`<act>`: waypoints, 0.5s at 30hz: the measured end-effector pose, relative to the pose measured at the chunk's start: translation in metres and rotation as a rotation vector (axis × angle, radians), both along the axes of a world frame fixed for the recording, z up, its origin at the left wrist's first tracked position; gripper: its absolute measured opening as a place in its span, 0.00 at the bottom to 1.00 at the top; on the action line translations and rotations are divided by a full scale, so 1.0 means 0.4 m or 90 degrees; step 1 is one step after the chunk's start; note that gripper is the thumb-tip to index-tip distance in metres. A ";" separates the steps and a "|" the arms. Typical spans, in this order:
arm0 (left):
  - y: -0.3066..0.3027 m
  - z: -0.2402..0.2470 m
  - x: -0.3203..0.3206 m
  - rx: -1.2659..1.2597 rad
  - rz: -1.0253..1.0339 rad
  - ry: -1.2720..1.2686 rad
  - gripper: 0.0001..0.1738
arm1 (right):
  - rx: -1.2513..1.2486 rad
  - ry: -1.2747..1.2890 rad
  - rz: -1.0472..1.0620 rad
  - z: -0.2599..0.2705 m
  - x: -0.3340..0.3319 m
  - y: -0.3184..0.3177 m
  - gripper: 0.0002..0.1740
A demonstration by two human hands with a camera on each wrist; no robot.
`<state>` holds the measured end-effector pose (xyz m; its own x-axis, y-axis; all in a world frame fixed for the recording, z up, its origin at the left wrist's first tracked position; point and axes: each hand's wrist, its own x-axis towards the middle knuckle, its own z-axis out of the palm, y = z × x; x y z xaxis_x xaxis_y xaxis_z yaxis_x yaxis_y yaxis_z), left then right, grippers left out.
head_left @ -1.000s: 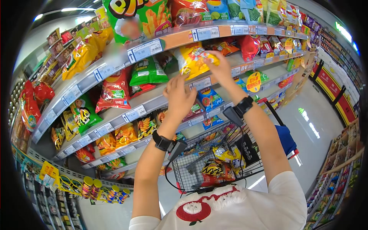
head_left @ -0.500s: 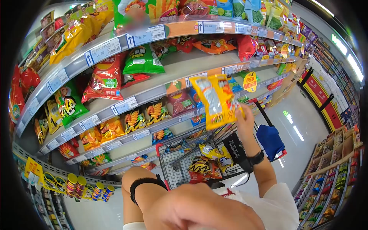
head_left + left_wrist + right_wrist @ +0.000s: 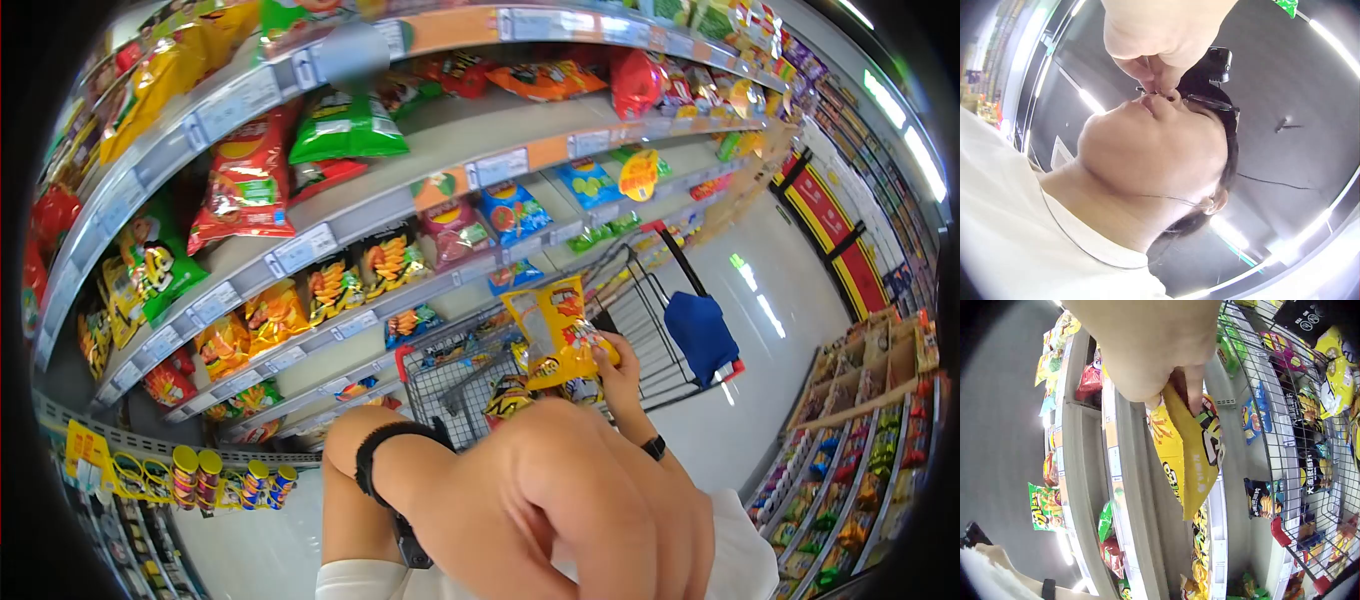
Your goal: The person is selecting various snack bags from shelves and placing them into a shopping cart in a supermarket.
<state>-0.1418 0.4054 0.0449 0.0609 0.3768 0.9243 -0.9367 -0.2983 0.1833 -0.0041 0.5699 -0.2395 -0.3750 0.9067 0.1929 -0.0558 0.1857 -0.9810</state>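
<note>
My right hand [image 3: 622,378] grips a yellow snack bag [image 3: 548,325] by its right edge, over the shopping cart [image 3: 425,400] in the head view. In the right wrist view, the fingers hold the end of the yellow bag [image 3: 1194,465], which hangs in front of the shelves. My left hand [image 3: 600,480] is raised close to the head camera, its fingers curled. From the left wrist view, the left hand [image 3: 1163,31] is at the person's face, with fingertips right by the nose. No object shows in it.
Curved shelves hold green [image 3: 348,128] and red chip bags [image 3: 245,185], with price labels along their edges. More snack bags lie inside the cart, partly hidden by the left hand. A blue cloth item [image 3: 700,335] hangs at the cart's handle. Stocked racks [image 3: 850,470] line the right.
Both hands were at the yellow bag on the shelf. The left hand let go and rose to the face, while the right brought the bag off the shelf and down over the cart.
</note>
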 end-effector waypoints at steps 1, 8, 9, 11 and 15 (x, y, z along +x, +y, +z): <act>0.007 -0.001 0.004 -0.006 0.007 -0.007 0.07 | 0.011 -0.016 -0.009 0.002 0.007 -0.002 0.13; -0.010 0.036 -0.039 -0.151 -0.035 -0.016 0.06 | -0.029 -0.003 0.010 -0.023 0.014 0.010 0.12; -0.018 0.044 -0.044 -0.172 -0.042 -0.017 0.06 | -0.025 -0.013 0.010 -0.012 0.010 0.007 0.12; -0.024 0.054 -0.060 -0.215 -0.056 -0.027 0.07 | -0.034 -0.023 0.019 0.003 0.007 -0.002 0.13; -0.019 0.053 -0.076 -0.289 -0.063 -0.111 0.10 | -0.037 -0.049 0.025 -0.038 0.007 0.007 0.14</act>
